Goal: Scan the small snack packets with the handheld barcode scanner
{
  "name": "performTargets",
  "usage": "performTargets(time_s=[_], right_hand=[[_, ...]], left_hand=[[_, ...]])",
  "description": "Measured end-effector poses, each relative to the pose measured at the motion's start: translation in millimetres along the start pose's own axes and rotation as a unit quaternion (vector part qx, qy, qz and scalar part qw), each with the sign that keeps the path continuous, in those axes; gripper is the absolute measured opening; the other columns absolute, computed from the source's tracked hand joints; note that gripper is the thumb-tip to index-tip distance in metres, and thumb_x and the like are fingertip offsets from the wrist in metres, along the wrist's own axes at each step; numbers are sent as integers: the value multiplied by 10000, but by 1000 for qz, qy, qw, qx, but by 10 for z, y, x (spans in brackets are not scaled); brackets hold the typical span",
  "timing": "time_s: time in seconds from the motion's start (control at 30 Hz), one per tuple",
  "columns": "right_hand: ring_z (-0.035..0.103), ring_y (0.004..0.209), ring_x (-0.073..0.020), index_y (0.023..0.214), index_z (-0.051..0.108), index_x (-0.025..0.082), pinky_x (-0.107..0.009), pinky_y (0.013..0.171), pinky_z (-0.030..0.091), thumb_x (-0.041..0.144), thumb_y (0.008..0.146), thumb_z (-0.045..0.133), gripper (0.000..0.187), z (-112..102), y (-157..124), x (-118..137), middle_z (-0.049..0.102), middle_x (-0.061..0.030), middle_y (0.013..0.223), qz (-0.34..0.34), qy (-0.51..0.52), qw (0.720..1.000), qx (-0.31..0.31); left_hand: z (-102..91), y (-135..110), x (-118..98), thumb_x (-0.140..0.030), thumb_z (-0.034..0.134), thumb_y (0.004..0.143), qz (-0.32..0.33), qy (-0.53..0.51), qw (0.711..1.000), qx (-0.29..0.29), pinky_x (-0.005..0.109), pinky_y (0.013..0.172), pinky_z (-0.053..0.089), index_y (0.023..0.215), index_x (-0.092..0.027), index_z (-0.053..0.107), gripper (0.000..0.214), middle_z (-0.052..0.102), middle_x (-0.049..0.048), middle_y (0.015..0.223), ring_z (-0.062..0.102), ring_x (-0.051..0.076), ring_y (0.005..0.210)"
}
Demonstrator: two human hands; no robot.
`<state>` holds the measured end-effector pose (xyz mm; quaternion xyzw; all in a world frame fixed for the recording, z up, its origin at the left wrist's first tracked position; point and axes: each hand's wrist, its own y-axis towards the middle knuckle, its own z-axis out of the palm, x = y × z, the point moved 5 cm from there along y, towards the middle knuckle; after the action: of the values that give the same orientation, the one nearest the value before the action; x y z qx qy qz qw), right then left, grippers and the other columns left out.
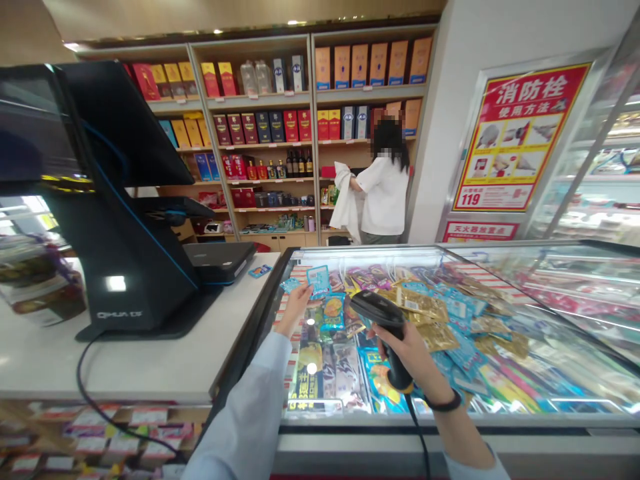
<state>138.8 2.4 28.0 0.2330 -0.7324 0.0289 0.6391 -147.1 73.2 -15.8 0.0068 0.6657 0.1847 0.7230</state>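
Over chest freezer (pixel 550 420): R hand (pixel 405 357) shut round barcode scanner (pixel 380 313), L hand (pixel 299 308) pinching blue snack pkt (pixel 319 280).

Left hand (pixel 296 308) raised, fingers extended; right hand (pixel 400 353) forward, fingers curled in tight grip.

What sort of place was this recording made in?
Most likely the checkout counter of a convenience store or small supermarket. A till terminal stands on the counter, a barcode scanner is in the right hand, and a display case holds packaged snacks, with stocked shelves behind.
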Motion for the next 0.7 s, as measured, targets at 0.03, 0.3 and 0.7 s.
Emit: performTargets(time_s=[0.03, 0.3, 0.7], right_hand=[[554, 449, -154, 727, 696, 149, -280, 514, 453, 541, 782, 654, 398, 17, -21, 53, 615, -28, 505, -2, -7, 1000, -3], [588, 448, -182, 703, 681, 172, -289, 505, 456, 524, 765, 612, 364, 191, -97, 217, 611, -27, 476, 33, -85, 996, -26], [600, 467, -201, 642, 604, 223, -304, 550, 455, 481, 775, 587, 290, 324, -116, 347, 603, -20, 461, 17, -133, 991, -19]], left_hand=[[5, -9, 27, -563, 793, 628, 3, -2, 1000, -6, 388, 693, 636, 765, -161, 644, 450, 575, -35, 669, 584, 138, 634], [-70, -64, 78, -575, 778, 635, 13, 18, 999, -35, 377, 691, 630, 733, -165, 592, 461, 500, -40, 672, 520, 118, 624], [-209, -97, 15, -590, 737, 695, 38, 31, 996, -70, 364, 737, 616, 780, -168, 624, 445, 543, -27, 676, 568, 145, 661]])
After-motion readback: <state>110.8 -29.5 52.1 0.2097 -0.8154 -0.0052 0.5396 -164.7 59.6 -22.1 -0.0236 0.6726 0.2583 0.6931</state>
